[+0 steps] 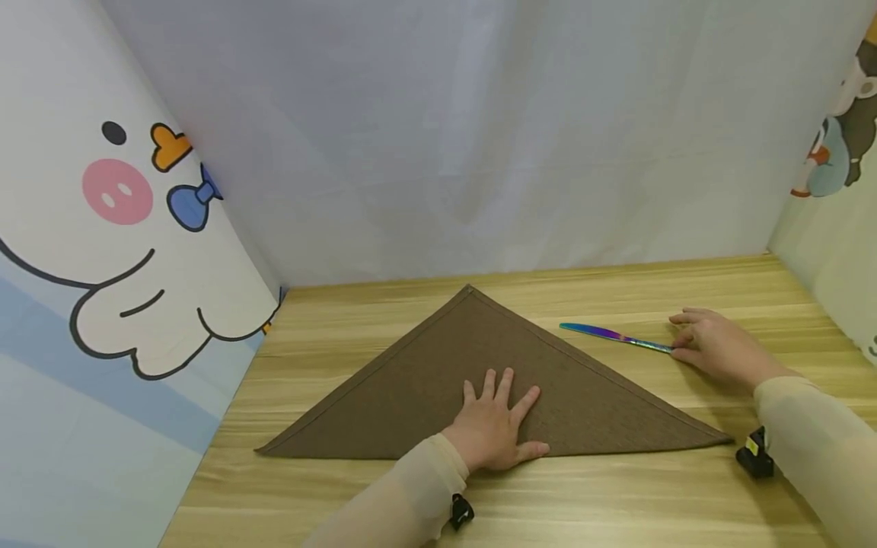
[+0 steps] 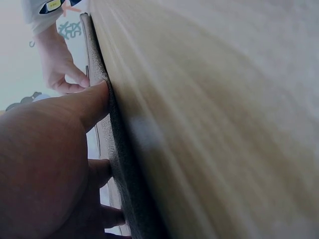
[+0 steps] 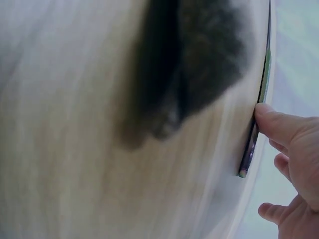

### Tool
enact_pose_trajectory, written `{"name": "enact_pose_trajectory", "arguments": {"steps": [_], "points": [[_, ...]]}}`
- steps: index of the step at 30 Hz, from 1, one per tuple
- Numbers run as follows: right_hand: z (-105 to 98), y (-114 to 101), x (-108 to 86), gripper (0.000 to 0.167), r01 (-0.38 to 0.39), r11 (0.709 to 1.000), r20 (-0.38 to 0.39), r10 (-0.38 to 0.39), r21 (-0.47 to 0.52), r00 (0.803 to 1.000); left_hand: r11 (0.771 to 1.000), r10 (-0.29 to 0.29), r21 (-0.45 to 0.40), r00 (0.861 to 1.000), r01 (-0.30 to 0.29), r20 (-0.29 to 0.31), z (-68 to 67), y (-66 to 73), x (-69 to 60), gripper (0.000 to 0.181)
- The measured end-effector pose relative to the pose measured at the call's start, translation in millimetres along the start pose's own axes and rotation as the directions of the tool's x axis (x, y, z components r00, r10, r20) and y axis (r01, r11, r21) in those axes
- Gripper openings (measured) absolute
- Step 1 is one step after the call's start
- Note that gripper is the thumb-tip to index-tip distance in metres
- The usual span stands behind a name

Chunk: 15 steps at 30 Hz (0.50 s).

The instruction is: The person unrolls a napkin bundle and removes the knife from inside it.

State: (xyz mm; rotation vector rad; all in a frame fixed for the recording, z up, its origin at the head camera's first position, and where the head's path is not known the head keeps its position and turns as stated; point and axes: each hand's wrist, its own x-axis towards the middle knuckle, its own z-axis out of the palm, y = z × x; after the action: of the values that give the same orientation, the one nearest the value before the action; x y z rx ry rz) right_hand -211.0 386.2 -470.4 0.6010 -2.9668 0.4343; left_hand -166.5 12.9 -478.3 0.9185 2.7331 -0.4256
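A brown cloth napkin (image 1: 438, 365), folded into a triangle, lies on the wooden table with its point away from me. My left hand (image 1: 489, 430) rests on it near the long folded edge, fingers spread; the thumb lies along that edge. In the left wrist view the fold (image 2: 119, 144) runs under the left hand (image 2: 50, 159). A rainbow-coloured table knife (image 1: 610, 335) lies right of the napkin's point, blade to the left. My right hand (image 1: 722, 350) pinches its handle end between thumb and forefinger. The right wrist view shows the thumb against the knife (image 3: 264, 79).
The wooden table (image 1: 589, 502) meets a pale cloth backdrop (image 1: 479, 152) behind. A curtain with a cartoon duck (image 1: 116, 243) hangs at the left, another printed curtain (image 1: 843, 228) at the right. Small black wrist devices (image 1: 756, 454) sit under both sleeves.
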Motion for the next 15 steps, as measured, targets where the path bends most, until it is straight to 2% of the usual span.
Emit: {"name": "enact_pose_trajectory", "arguments": {"steps": [12,15], "points": [[1.7,-3.0,7.2,0.008,-0.061,0.998,0.013,0.061,0.004,0.998,1.000,0.005,0.004,1.000,-0.005,0.003,-0.7,-0.8,2.4,0.085],[0.3,-4.1,5.3,0.016,-0.069,0.998,0.006,0.069,0.013,0.998,1.000,0.005,-0.006,1.000,-0.005,0.002,-0.8,-1.3,3.4,0.085]]}}
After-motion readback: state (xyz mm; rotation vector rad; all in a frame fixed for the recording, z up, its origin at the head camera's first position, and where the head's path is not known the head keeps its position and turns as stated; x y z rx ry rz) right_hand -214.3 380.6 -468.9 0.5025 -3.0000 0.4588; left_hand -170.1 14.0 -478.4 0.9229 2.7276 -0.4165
